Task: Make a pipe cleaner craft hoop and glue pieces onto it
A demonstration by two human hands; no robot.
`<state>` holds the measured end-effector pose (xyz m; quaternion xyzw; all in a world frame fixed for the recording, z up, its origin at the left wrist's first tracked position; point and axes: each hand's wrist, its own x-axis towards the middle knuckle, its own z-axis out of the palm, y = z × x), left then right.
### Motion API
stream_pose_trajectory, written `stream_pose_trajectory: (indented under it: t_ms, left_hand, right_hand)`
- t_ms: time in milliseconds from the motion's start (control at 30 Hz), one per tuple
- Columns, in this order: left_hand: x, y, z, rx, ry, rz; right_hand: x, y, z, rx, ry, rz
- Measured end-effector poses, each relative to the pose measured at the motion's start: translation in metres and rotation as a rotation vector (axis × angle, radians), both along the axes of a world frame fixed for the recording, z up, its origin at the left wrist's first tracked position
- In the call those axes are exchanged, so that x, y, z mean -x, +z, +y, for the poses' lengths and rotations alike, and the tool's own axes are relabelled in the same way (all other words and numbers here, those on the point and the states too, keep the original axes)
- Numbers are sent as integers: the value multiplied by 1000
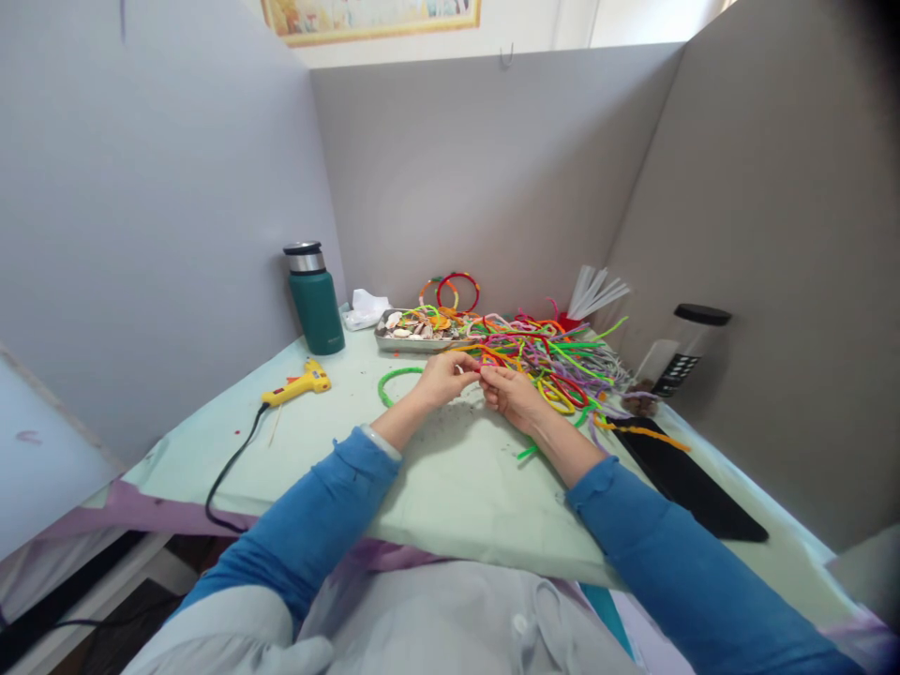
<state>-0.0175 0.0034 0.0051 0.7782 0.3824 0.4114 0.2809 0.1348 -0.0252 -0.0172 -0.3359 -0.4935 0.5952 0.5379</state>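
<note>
My left hand (444,377) and my right hand (512,394) meet at the middle of the pale green table (450,487), fingers pinched together on a red pipe cleaner (485,361). Just behind them lies a heap of colourful pipe cleaners (555,356). A green pipe-cleaner ring (394,380) lies flat to the left of my left hand. Both arms wear blue sleeves.
A yellow glue gun (299,384) with a black cord lies at the left. A green flask (315,298) stands at the back left beside a metal tray of shells (414,330). Wrapped rings (457,291) lean on the back wall. A black mat (685,483) and a clear jar (679,356) are at the right.
</note>
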Motion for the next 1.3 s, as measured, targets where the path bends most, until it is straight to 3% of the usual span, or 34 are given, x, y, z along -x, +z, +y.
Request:
stream_pose_trajectory:
  t_ms: [167, 333, 900, 1300]
  left_hand:
    - [3, 2, -4, -255, 52, 170]
    - [5, 3, -5, -325, 69, 252]
    - [3, 1, 1, 111, -71, -53]
    - [3, 0, 1, 200, -143, -187]
  right_hand:
    - [0, -5, 2, -104, -88, -172]
    - [0, -7, 3, -167, -136, -275]
    - [-1, 7, -5, 80, 56, 33]
    - [-3, 6, -5, 84, 81, 73]
